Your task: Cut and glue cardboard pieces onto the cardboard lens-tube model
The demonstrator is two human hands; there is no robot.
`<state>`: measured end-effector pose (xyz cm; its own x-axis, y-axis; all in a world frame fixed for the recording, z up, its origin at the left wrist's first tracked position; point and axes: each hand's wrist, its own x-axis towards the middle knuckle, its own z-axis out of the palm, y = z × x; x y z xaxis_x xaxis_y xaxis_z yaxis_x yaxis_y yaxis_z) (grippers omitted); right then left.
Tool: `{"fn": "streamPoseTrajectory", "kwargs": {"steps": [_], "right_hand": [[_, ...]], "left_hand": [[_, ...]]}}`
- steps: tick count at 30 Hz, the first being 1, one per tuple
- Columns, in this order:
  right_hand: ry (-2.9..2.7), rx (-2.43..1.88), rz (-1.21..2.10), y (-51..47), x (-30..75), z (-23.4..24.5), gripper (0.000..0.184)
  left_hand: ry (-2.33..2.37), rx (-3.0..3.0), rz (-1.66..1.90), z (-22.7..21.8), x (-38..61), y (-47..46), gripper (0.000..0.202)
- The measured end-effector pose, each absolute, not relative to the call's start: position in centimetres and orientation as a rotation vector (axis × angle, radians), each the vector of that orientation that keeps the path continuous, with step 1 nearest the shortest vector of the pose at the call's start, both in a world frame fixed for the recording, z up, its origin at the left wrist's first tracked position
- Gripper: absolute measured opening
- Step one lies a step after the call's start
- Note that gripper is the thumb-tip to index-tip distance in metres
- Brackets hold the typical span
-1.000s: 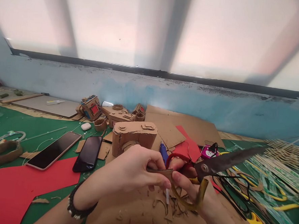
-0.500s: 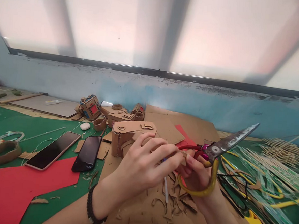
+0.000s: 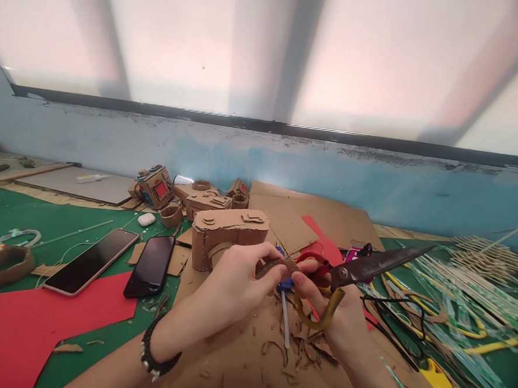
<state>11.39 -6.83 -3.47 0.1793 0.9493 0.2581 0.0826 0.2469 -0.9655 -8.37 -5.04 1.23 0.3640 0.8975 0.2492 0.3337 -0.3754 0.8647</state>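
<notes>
A small curved cardboard strip point(image 3: 290, 267) is pinched between the fingertips of my left hand point(image 3: 240, 279) and my right hand point(image 3: 340, 317). Scissors point(image 3: 368, 267) with one red and one yellow handle also hang in my right hand, blades pointing right. Just beyond my left hand stands a cardboard camera model point(image 3: 232, 234), its front partly hidden by that hand. Below the strip, a blue tool, seemingly a glue gun point(image 3: 285, 284), shows with a white stick point(image 3: 286, 324) pointing toward me. Curled cardboard scraps point(image 3: 306, 355) lie beneath my hands.
Two phones point(image 3: 92, 261) and red paper point(image 3: 18, 331) lie on the left. More cardboard camera models point(image 3: 156, 186) stand along the wall. At right are bamboo sticks point(image 3: 464, 280), black cord point(image 3: 403, 320) and a yellow-handled tool point(image 3: 438, 377). A cardboard sheet point(image 3: 240, 357) covers the middle.
Both hands have moved slightly lower, and my left fingers have drawn back from over the strip into a pinch. The scissors have tilted down toward level. The blue tool shows more.
</notes>
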Motion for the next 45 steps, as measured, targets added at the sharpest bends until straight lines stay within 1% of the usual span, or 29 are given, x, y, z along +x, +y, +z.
{"fn": "streamPoseTrajectory", "kwargs": {"steps": [3,8,14,17,20,23,24,27,29,30,34,36,39,40,42,45], "right_hand": [[-1.206,-1.127,0.876,-6.8,11.1,-3.4,0.046],[-1.012,-0.934,1.059,-6.7,10.8,-4.0,0.041],[-0.952,-0.778,1.154,-7.1,10.2,-3.7,0.035],[-0.886,-0.75,1.182,-7.8,10.0,-3.4,0.033],[-0.872,-0.745,1.173,-8.3,9.8,-3.4,0.031],[-0.963,-0.689,1.06,-8.0,10.2,-3.0,0.026],[-0.986,-0.645,1.014,-7.7,10.6,-2.6,0.027],[-0.978,-0.515,0.914,-6.6,12.4,-1.1,0.039],[-0.933,-0.529,0.829,-5.7,13.6,-0.3,0.036],[-0.943,-0.566,0.816,-5.2,14.1,-0.2,0.042],[-0.998,-0.678,0.893,-3.8,14.4,-1.3,0.059],[-1.001,-0.731,0.917,-3.4,14.2,-2.4,0.056],[-1.004,-0.825,0.953,-3.3,13.8,-3.5,0.04],[-1.01,-0.852,0.962,-3.3,13.7,-3.8,0.038],[-1.032,-0.885,0.972,-3.6,13.3,-4.2,0.041],[-1.073,-0.905,0.937,-4.1,12.8,-4.6,0.047]], "left_hand": [[0.992,1.794,0.907,0.8,-8.3,-4.8,0.022],[0.731,1.51,0.854,0.2,-7.6,-4.7,0.034],[0.609,1.18,0.809,-0.8,-5.9,-4.8,0.054],[0.529,1.053,0.803,-0.9,-5.0,-5.2,0.058],[0.502,1.033,0.815,-0.6,-4.2,-6.1,0.054],[0.49,1.057,0.833,-0.1,-3.9,-7.0,0.048],[0.496,1.048,0.825,0.0,-3.9,-7.1,0.045],[0.579,0.975,0.778,-0.2,-4.0,-7.0,0.042],[0.611,0.956,0.753,-0.6,-4.1,-6.6,0.041],[0.599,0.962,0.744,-0.8,-4.0,-6.4,0.04],[0.562,0.984,0.83,-1.6,-3.9,-5.9,0.043],[0.583,1.048,0.867,-1.8,-4.1,-5.9,0.044],[0.612,1.191,0.896,-1.9,-4.7,-5.9,0.041],[0.622,1.233,0.928,-1.8,-4.9,-5.8,0.04],[0.639,1.301,1.006,-1.6,-5.2,-5.5,0.036],[0.689,1.375,1.024,-1.6,-5.5,-5.2,0.028]]}}
